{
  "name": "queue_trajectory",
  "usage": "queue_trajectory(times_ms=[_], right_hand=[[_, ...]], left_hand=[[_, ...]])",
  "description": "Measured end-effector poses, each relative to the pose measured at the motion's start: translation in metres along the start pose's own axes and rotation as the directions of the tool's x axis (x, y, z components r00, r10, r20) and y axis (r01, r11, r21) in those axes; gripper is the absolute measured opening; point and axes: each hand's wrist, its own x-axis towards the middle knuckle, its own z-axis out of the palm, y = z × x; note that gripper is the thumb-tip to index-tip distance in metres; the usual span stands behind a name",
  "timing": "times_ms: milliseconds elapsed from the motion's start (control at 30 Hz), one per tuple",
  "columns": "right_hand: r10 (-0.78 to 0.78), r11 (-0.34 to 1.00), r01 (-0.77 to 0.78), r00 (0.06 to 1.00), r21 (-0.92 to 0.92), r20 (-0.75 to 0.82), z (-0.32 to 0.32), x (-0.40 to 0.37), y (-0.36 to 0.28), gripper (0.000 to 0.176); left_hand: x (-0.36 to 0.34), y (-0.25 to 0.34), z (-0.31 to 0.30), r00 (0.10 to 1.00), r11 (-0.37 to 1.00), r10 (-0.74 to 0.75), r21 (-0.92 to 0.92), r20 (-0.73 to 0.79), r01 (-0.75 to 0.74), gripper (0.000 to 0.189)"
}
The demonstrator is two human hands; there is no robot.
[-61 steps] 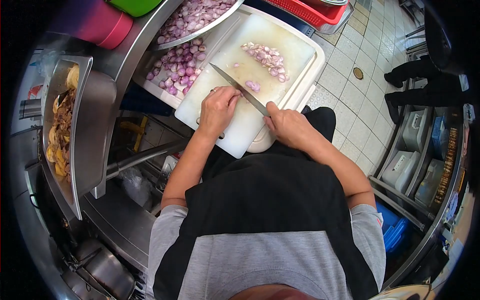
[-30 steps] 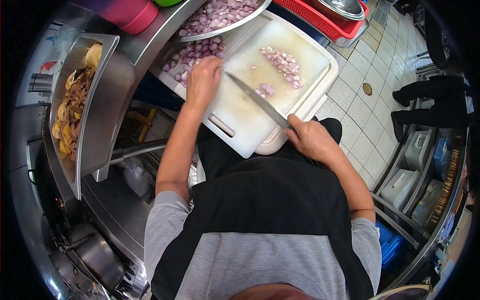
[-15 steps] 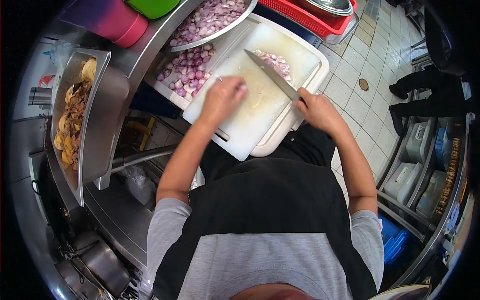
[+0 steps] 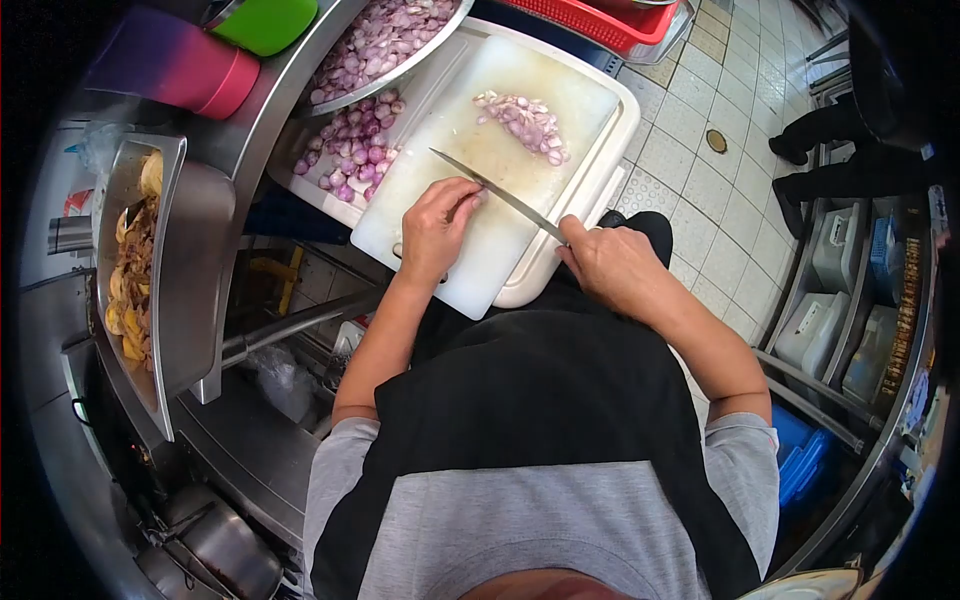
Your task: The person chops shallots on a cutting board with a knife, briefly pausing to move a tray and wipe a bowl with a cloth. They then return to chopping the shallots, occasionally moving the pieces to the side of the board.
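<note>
My right hand [image 4: 612,258] is wrapped round the handle of a knife [image 4: 515,203], whose blade points up and left over the white cutting board [image 4: 480,255]. Beside the blade, my left hand [image 4: 436,228] has its fingertips pinched on a small piece, probably a shallot, mostly hidden by the fingers. Cut shallots [image 4: 525,125] lie in a pile on the upper part of the board. Whole purple shallots [image 4: 355,150] sit in the pale tray [image 4: 622,130] left of the board. A metal bowl [image 4: 425,50] of peeled shallots is above them.
At the left, a deep metal pan [image 4: 195,230] holds brown and yellow food. A pink and purple container [image 4: 225,85] and a green one [image 4: 275,22] stand on the metal counter. A red basket [image 4: 610,25] is at the top. A person's dark-clad legs [image 4: 845,160] show at the right.
The knife has come down and left, away from the cut pile, to beside my left fingertips. My left hand has moved slightly down. The whole view has shifted a little.
</note>
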Motion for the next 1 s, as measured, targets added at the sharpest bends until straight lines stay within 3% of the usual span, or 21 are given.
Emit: queue_trajectory(times_ms=[167,400,500,700,867,1000], right_hand=[[-0.033,0.999,0.034,0.998,0.013,-0.048,0.027,0.03,0.008,0.024],[-0.012,1.0,0.012,1.0,0.009,0.02,-0.005,0.008,-0.008,0.024],[-0.039,0.999,0.04,0.999,0.021,-0.035,0.029,0.029,0.002,0.025],[-0.061,0.998,0.061,0.998,0.012,-0.011,0.0,0.02,-0.007,0.025],[-0.021,1.0,0.021,0.999,0.017,-0.029,0.031,0.032,-0.001,0.025],[-0.034,0.999,0.034,0.999,0.009,-0.009,0.014,0.03,-0.005,0.024]], left_hand=[[0.0,-0.001,0.001,1.0,1.0,0.008,-0.01,-0.015,-0.008,0.015],[-0.001,-0.002,0.001,1.0,1.0,-0.001,-0.025,-0.02,0.001,0.014],[-0.002,-0.002,0.002,0.999,1.0,0.019,-0.007,-0.034,-0.019,0.014],[-0.003,-0.002,0.004,0.998,0.999,-0.018,-0.05,-0.056,0.015,0.014],[0.0,0.004,0.002,0.999,0.999,-0.032,-0.027,-0.036,0.032,0.014],[-0.001,-0.001,0.001,0.999,1.0,0.004,-0.01,-0.05,-0.005,0.014]])
